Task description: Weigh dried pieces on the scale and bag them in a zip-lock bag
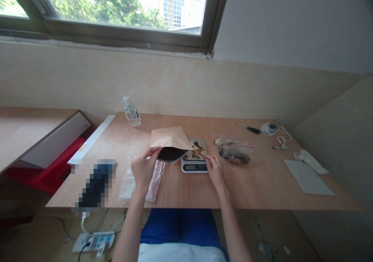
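My left hand (144, 167) grips the open mouth of a brown paper bag (169, 138), which lies tilted over the left side of a small digital kitchen scale (194, 165). Several dried brown and pale pieces (197, 150) sit on the scale's platform. My right hand (214, 168) pinches one pale piece at the right edge of the scale. Two clear zip bags (234, 150) with more dried pieces lie just right of my right hand.
Empty clear zip bags (154, 182) lie under my left wrist. A water bottle (131, 111) stands at the back, a screwdriver (249, 128), a small white device (269, 128) and cloths (309, 172) at the right. A blurred dark object (94, 184) is at the front left.
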`<state>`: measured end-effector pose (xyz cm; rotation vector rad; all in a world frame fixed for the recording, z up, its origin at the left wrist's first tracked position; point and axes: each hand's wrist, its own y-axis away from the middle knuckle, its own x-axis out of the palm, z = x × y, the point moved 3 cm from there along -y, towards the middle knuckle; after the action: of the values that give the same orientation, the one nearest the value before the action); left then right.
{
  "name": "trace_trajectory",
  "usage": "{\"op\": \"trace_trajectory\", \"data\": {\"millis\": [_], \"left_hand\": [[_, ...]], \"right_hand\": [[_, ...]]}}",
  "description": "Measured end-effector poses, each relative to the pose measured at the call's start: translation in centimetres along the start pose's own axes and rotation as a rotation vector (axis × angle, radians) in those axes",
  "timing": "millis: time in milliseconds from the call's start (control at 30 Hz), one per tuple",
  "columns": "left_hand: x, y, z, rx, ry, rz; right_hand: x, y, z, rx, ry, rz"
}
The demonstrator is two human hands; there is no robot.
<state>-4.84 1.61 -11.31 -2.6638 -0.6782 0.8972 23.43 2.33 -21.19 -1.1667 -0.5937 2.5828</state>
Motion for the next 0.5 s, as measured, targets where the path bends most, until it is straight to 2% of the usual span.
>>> {"op": "trace_trajectory", "data": {"millis": [133,267,433,500], "left_hand": [[0.0,0.2,0.0,-0.016,-0.008,-0.019],[-0.2,-0.6,-0.9,-0.038,-0.028,-0.124],[0.3,-5.2,-3.2,0.044,-0.050,-0.217],[1.1,-7.6,-3.5,0.035,-0.049,-0.169]], "right_hand": [[-0.1,-0.5,0.6,-0.006,-0.004,-0.012],[-1.1,0.0,0.6,0.037,-0.074,-0.049],[-2.3,2.4,-0.1,0.101,-0.132,-0.043],[-2.5,3.3,-0.1,0.120,-0.139,-0.049]]}}
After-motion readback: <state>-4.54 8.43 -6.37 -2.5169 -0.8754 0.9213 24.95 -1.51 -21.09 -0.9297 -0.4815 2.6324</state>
